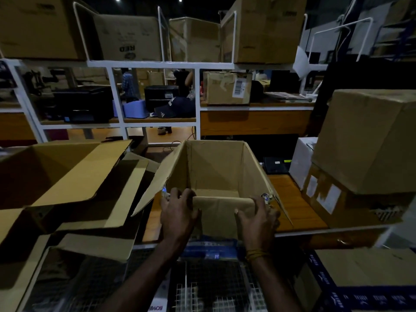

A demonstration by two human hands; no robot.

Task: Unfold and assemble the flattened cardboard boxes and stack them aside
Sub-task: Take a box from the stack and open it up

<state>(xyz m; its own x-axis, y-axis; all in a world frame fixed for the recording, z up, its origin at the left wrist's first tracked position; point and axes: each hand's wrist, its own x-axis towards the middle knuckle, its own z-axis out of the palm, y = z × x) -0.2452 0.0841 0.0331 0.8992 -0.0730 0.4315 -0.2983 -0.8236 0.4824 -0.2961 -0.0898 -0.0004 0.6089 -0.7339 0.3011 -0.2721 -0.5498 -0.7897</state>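
An opened cardboard box [215, 167] stands on the wooden table [292, 203] in front of me, its mouth facing me and its side flaps spread. My left hand [177, 212] grips the left end of the near flap [222, 212], fingers curled over its top edge. My right hand [258, 218] grips the flap's right end, thumb on its face. The flap is bent down toward me. To the left lie several opened and flattened boxes [67, 176] in a loose pile.
Two closed cardboard boxes [369, 154] are stacked at the right. A white shelf frame [121, 122] with boxes, a printer and a cap stands behind. A wire basket [213, 289] sits below my arms. People stand far behind the shelves.
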